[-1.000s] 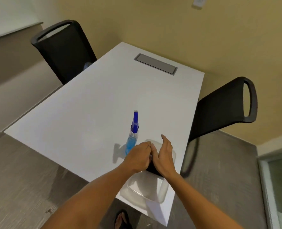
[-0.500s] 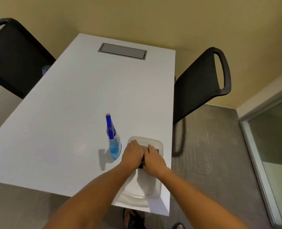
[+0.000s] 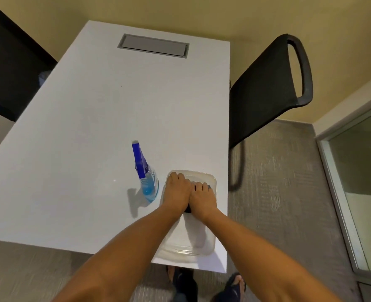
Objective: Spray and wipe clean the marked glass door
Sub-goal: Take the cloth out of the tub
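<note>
Both hands side by side in tray (image 3: 213,182): left hand (image 3: 177,191) and right hand (image 3: 202,196) pressing dark cloth (image 3: 187,209), grip unclear. Bottle (image 3: 148,182) just left of them.

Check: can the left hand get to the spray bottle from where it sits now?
Probably yes. The left hand rests on the dark item in the clear tray, and the spray bottle stands upright just beside it, with nothing between them.
</note>
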The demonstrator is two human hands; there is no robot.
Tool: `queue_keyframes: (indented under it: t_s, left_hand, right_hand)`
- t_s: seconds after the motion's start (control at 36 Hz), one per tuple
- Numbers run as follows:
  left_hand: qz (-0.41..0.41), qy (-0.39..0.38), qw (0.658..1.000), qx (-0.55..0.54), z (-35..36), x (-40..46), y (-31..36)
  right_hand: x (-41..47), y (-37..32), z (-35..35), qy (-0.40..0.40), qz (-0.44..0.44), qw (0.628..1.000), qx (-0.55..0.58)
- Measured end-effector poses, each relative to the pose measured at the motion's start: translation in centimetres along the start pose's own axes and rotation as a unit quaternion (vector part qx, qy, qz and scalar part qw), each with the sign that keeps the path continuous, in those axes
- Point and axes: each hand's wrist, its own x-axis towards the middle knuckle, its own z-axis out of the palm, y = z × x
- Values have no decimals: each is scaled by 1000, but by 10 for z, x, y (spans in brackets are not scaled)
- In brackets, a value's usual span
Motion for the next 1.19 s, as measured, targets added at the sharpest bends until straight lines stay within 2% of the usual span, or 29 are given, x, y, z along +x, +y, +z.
queue_keyframes:
  t_s: [0.19,0.33,0.5,0.61,0.69,0.86,0.94,1.06,1.19]
  left_hand:
    - [-19,17,998,-55,1,0,-4]
    - [-19,19,997,-72,-2,-4,-6]
    - [5,43,997,-59,-6,-14,-5]
    - [36,55,991,-115,-7,-17,-6]
    - [51,36,987,-151,-13,-18,-11]
    - [70,66,989,-108,-28,-19,-24]
    - [84,76,977,-179,-30,-20,-30]
    - [125,59,942,-306,-37,-27,-33]
    - [157,57,908,-384,-58,-29,-25]
  right_hand:
    - [1,8,-18,-15,-32,999,-40]
    - [-4,17,-27,8,-57,996,-74]
    - [-17,17,-32,22,-68,997,-3]
    - [-24,20,-40,35,-71,996,32]
    - [-29,24,-49,48,-82,995,42]
    - [-47,38,-70,90,-125,987,52]
    - [-56,48,-84,109,-138,982,68]
    - [-68,66,-103,132,-144,976,96]
    - [-79,91,-123,190,-136,964,124]
